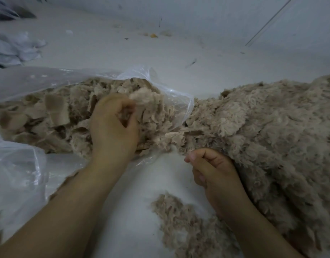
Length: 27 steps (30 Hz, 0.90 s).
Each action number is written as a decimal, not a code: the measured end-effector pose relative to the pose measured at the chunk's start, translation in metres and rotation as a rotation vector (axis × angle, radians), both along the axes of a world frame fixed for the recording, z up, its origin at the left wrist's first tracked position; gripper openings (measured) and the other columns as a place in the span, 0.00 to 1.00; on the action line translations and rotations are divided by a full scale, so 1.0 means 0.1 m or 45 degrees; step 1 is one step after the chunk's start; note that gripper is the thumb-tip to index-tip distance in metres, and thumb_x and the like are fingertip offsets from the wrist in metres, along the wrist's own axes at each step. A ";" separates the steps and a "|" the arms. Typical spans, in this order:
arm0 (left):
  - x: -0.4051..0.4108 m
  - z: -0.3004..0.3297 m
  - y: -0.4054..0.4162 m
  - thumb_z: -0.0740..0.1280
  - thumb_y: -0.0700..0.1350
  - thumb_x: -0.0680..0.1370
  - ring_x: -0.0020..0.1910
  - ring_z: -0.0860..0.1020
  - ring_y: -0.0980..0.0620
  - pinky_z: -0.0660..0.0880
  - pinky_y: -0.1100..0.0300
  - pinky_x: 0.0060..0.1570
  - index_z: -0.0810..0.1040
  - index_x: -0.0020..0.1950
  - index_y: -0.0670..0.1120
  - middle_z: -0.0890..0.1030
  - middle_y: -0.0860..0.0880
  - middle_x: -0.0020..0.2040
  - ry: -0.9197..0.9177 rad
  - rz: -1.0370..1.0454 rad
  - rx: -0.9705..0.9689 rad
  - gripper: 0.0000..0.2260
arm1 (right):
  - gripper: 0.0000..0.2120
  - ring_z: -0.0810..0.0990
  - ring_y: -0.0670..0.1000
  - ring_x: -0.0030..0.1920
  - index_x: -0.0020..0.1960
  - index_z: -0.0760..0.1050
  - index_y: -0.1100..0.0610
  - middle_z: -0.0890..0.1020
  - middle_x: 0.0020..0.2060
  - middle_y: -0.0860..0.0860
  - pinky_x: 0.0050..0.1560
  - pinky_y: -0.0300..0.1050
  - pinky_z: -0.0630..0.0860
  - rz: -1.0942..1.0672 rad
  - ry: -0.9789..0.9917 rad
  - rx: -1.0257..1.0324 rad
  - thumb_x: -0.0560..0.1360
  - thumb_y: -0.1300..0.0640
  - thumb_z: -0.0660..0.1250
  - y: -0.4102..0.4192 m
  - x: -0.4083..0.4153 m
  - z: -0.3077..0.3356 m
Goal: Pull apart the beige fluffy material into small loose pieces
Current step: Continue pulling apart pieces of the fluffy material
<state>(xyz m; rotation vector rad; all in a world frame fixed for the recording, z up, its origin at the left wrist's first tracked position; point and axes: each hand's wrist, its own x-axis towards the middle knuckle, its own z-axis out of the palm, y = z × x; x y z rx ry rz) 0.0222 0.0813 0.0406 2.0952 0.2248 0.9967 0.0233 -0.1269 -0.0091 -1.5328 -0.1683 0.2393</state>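
A clear plastic bag (30, 79) lies open at the left, filled with chunks of beige fluffy material (54, 112). My left hand (114, 125) reaches into the bag's mouth, its fingers curled round a tuft of the material. A big heap of pulled-apart beige fluff (272, 136) covers the right side. My right hand (214, 170) lies at that heap's near-left edge with its fingers curled; whether they hold any fibre is hidden. A smaller patch of loose fluff (181, 218) lies near the front, between my forearms.
Everything lies on a white surface (141, 183). A bundle of white and grey cloth (13, 47) sits at the far left. Small scraps (153, 35) dot the far part, and a thin rod (268, 23) slants at the upper right.
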 end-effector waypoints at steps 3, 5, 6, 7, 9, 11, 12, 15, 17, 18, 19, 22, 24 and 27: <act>0.02 -0.05 0.00 0.66 0.29 0.71 0.55 0.74 0.39 0.69 0.57 0.55 0.82 0.54 0.36 0.72 0.35 0.63 0.064 -0.007 0.457 0.13 | 0.11 0.64 0.45 0.25 0.39 0.81 0.51 0.68 0.23 0.46 0.27 0.39 0.64 -0.006 0.021 -0.012 0.69 0.44 0.69 0.01 -0.01 0.00; 0.01 -0.08 -0.11 0.69 0.30 0.69 0.53 0.71 0.36 0.65 0.56 0.52 0.83 0.48 0.36 0.75 0.36 0.60 0.082 -0.066 0.631 0.10 | 0.09 0.64 0.45 0.25 0.39 0.81 0.51 0.68 0.23 0.46 0.27 0.38 0.64 -0.003 0.027 -0.008 0.70 0.46 0.68 0.02 0.00 0.00; 0.01 -0.09 -0.16 0.71 0.32 0.69 0.52 0.71 0.37 0.66 0.56 0.50 0.83 0.47 0.37 0.77 0.37 0.57 0.112 -0.144 0.663 0.07 | 0.09 0.64 0.45 0.25 0.39 0.81 0.51 0.68 0.23 0.46 0.27 0.38 0.64 -0.004 0.021 -0.007 0.70 0.47 0.68 0.02 0.00 0.00; 0.02 -0.10 -0.22 0.73 0.35 0.70 0.51 0.71 0.39 0.67 0.56 0.50 0.82 0.48 0.37 0.78 0.39 0.54 0.150 -0.232 0.666 0.07 | 0.09 0.64 0.44 0.25 0.39 0.81 0.52 0.68 0.23 0.46 0.27 0.37 0.64 -0.003 0.014 -0.005 0.70 0.47 0.68 0.02 0.00 -0.01; 0.04 -0.14 -0.34 0.73 0.42 0.73 0.55 0.70 0.40 0.68 0.52 0.54 0.80 0.55 0.39 0.78 0.42 0.56 0.329 -0.323 0.709 0.13 | 0.10 0.65 0.44 0.25 0.39 0.80 0.54 0.69 0.23 0.45 0.27 0.36 0.65 -0.009 0.006 0.006 0.71 0.48 0.68 0.02 0.00 -0.01; 0.05 -0.17 -0.44 0.68 0.46 0.76 0.58 0.66 0.42 0.67 0.50 0.55 0.79 0.56 0.43 0.75 0.44 0.60 0.537 -0.279 0.829 0.12 | 0.10 0.65 0.44 0.25 0.40 0.80 0.55 0.69 0.23 0.45 0.27 0.36 0.65 -0.010 -0.002 0.001 0.71 0.48 0.68 0.02 0.01 -0.01; 0.05 -0.17 -0.46 0.66 0.46 0.76 0.57 0.66 0.42 0.66 0.49 0.52 0.80 0.53 0.44 0.74 0.45 0.59 0.554 -0.264 0.869 0.08 | 0.09 0.65 0.44 0.25 0.41 0.80 0.54 0.69 0.24 0.45 0.27 0.36 0.65 -0.002 -0.006 0.006 0.71 0.48 0.68 0.03 0.01 0.00; 0.02 -0.17 -0.47 0.61 0.43 0.74 0.49 0.70 0.41 0.68 0.49 0.43 0.79 0.41 0.41 0.77 0.42 0.47 0.381 -0.345 0.805 0.09 | 0.08 0.65 0.43 0.26 0.50 0.83 0.48 0.71 0.27 0.47 0.26 0.36 0.64 0.040 -0.012 0.128 0.72 0.53 0.68 0.05 0.02 0.00; -0.02 -0.16 -0.48 0.57 0.43 0.74 0.44 0.71 0.42 0.69 0.49 0.41 0.78 0.40 0.40 0.77 0.42 0.42 0.288 -0.473 0.709 0.12 | 0.14 0.66 0.42 0.26 0.58 0.81 0.46 0.72 0.29 0.48 0.26 0.35 0.65 0.074 -0.029 0.175 0.73 0.54 0.67 0.05 0.03 0.00; -0.05 -0.16 -0.49 0.56 0.43 0.74 0.42 0.71 0.42 0.70 0.48 0.40 0.78 0.42 0.40 0.77 0.43 0.40 0.308 -0.521 0.698 0.12 | 0.16 0.66 0.42 0.27 0.61 0.80 0.44 0.71 0.29 0.48 0.27 0.35 0.65 0.087 -0.039 0.180 0.74 0.54 0.67 0.04 0.03 0.00; -0.07 -0.16 -0.50 0.56 0.42 0.75 0.41 0.72 0.42 0.71 0.47 0.40 0.78 0.44 0.40 0.78 0.43 0.40 0.348 -0.547 0.697 0.12 | 0.17 0.66 0.42 0.26 0.62 0.79 0.43 0.71 0.29 0.47 0.27 0.35 0.65 0.098 -0.047 0.177 0.74 0.54 0.68 0.04 0.03 0.00; -0.10 -0.19 -0.51 0.59 0.41 0.75 0.39 0.77 0.42 0.75 0.46 0.37 0.80 0.49 0.41 0.80 0.44 0.40 0.354 -0.591 0.603 0.11 | 0.16 0.66 0.41 0.26 0.64 0.78 0.43 0.72 0.28 0.45 0.27 0.34 0.66 0.140 -0.062 0.155 0.77 0.53 0.68 0.03 0.03 0.01; -0.10 -0.18 -0.51 0.59 0.41 0.77 0.40 0.78 0.47 0.75 0.49 0.38 0.80 0.50 0.41 0.81 0.46 0.41 0.297 -0.685 0.419 0.11 | 0.15 0.66 0.41 0.27 0.65 0.78 0.45 0.72 0.30 0.47 0.28 0.34 0.66 0.167 -0.085 0.097 0.78 0.51 0.67 0.03 0.01 0.01; -0.10 -0.20 -0.52 0.65 0.35 0.76 0.40 0.77 0.56 0.74 0.57 0.40 0.80 0.48 0.43 0.80 0.51 0.41 0.200 -0.766 0.126 0.06 | 0.12 0.69 0.38 0.27 0.60 0.81 0.46 0.75 0.30 0.44 0.29 0.31 0.67 0.176 -0.121 0.046 0.79 0.51 0.66 0.04 0.00 0.03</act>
